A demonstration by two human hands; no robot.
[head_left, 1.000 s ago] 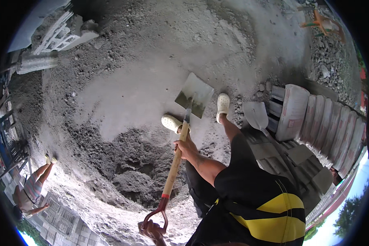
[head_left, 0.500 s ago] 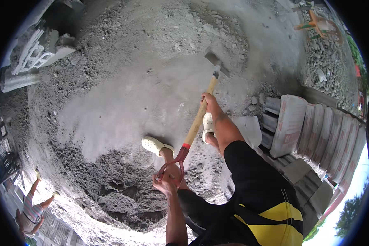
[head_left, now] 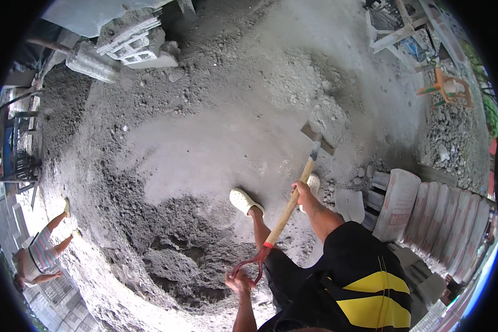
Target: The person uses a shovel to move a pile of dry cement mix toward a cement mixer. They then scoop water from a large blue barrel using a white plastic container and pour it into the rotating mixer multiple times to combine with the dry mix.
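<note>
I hold a shovel (head_left: 289, 214) with a pale wooden shaft and a red D-shaped handle. My left hand (head_left: 238, 281) is closed round the grip of that handle, low in the view. Farther up, my right hand (head_left: 302, 192) wraps round the shaft near its metal socket. The blade's grey corners show beyond my feet, with loose grey material (head_left: 330, 115) on or right against its far side; I cannot tell how much it carries. Pale clogs, the left one (head_left: 245, 201) and the right one (head_left: 312, 187), stand either side of the shovel.
Stacked full sacks (head_left: 395, 205) stand at the right. Broken hollow blocks (head_left: 141, 47) lie far left, and an orange stool (head_left: 447, 88) is far right. Dug, lumpy ground (head_left: 188, 249) lies left of my legs. Another person (head_left: 39, 257) is at the left edge.
The shovel and both my hands have drawn back toward my body. Loose material now lies at the blade, which looked bare before. My view has tilted up, showing more at the far side.
</note>
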